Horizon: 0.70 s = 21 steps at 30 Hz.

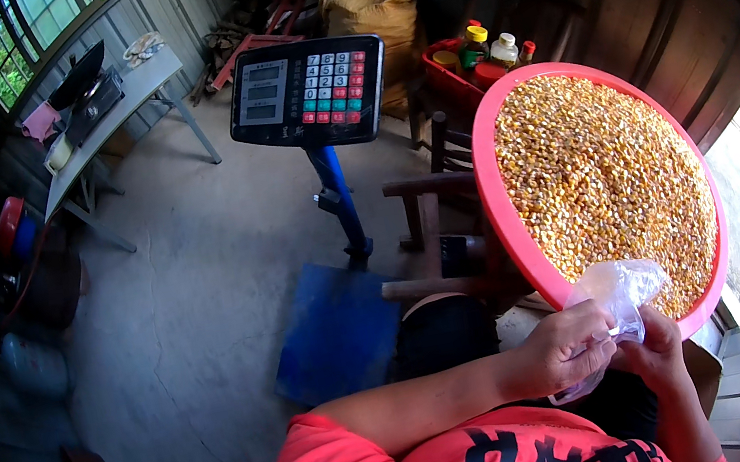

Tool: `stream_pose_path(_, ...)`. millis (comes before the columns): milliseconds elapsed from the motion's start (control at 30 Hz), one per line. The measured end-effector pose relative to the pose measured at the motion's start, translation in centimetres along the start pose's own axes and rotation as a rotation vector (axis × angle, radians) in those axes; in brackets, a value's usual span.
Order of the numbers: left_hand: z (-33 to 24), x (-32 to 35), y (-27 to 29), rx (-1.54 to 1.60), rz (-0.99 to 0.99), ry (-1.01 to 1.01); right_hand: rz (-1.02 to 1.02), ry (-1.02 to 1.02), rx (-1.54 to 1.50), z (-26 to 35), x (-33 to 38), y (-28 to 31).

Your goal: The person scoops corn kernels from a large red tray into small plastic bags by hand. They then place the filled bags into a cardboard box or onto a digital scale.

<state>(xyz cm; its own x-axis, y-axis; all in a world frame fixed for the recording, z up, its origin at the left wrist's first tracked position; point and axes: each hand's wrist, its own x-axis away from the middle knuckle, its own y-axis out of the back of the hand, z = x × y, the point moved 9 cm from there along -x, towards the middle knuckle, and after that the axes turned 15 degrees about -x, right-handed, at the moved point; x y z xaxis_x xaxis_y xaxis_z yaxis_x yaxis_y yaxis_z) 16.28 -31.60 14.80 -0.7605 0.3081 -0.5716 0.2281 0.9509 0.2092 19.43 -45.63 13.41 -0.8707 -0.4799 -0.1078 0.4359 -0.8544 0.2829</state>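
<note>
A thin clear plastic bag [634, 281] is gathered between my two hands at the near rim of a wide pink basin [508, 216]. My left hand [569, 346] has its fingers closed on the bag, part of which hangs below that hand. On the bag's other side, my right hand [656, 347] pinches it; its fingertips are partly hidden. The bag's upper part puffs out over the basin's edge. Dried yellow corn kernels [603, 175] fill the basin, close beyond my hands. Whether anything is inside the bag I cannot tell.
A platform scale with a keypad display [306, 94] and blue plate [333, 331] stands left of the basin. A wooden chair [434, 229] is beside it. Bottles [476, 44] fill a red basket behind. A table [113, 118] holds a stove; a yellow sack [367, 19] leans at the back.
</note>
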Motion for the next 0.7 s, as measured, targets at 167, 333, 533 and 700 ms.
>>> stream_pose_path(167, -0.9, 1.1, 4.3, -0.066, -0.062, -0.094, -0.152, -0.015, -0.386, -1.4, -1.5, 1.0)
stream_pose_path(333, 1.6, 5.0, 12.6, -0.285, -0.187, 0.137, -0.274, 0.028, -0.421, -2.4, -2.4, 4.2)
stream_pose_path(533, 11.4, 15.5, 26.2, -0.384, -0.583, 0.654, -0.393, -0.007, -0.355, -3.0, -3.2, 6.1)
stream_pose_path(700, 17.8, 17.1, 35.3, -0.736, -0.699, 0.726, -0.476, -0.069, -0.362, -6.8, -1.2, 10.6)
